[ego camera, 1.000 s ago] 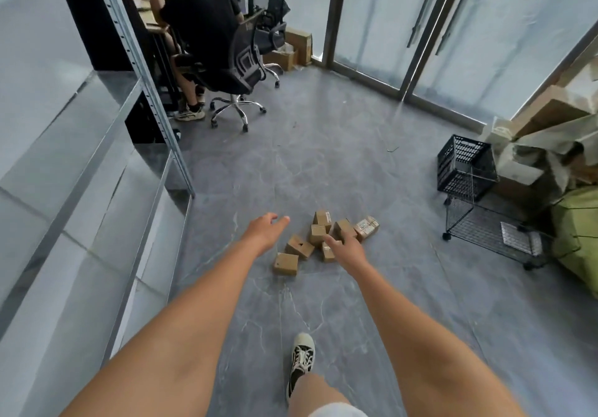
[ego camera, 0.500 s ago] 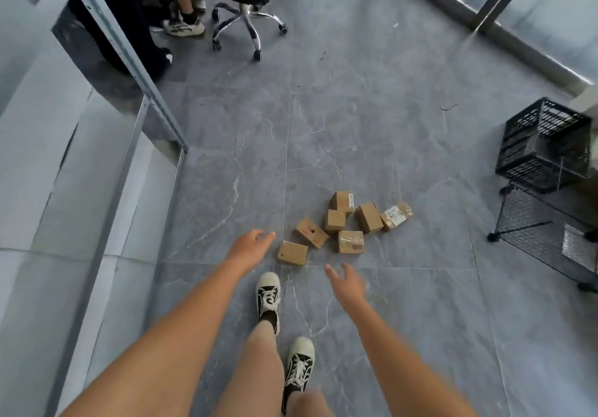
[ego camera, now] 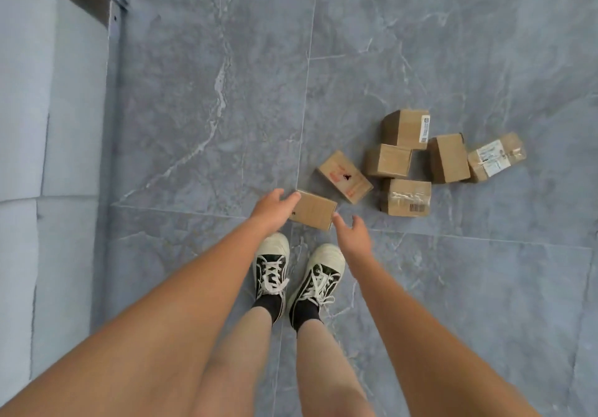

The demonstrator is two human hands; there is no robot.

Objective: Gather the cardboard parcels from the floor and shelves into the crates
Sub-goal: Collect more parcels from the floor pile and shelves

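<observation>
Several small cardboard parcels lie on the grey tiled floor. The nearest parcel (ego camera: 314,210) sits just ahead of my shoes. My left hand (ego camera: 273,208) touches its left end with relaxed fingers. My right hand (ego camera: 351,233) hovers open at its right end, the fingertips close to the cardboard. Behind it lies a parcel with red print (ego camera: 344,177). Further right sit a taped parcel (ego camera: 407,197), a plain one (ego camera: 388,160), a labelled one (ego camera: 408,128), another plain one (ego camera: 449,158) and one with a white label (ego camera: 495,157). No crate is in view.
A metal shelf unit (ego camera: 114,28) with pale boards runs along the left edge. My two shoes (ego camera: 296,274) stand on the floor just behind the nearest parcel. Grey floor tiles surround the pile.
The view has tipped down and moved in on the pile; the crates and chair have left the frame. Both hands have come down to the nearest parcel, the left one reaching its end.
</observation>
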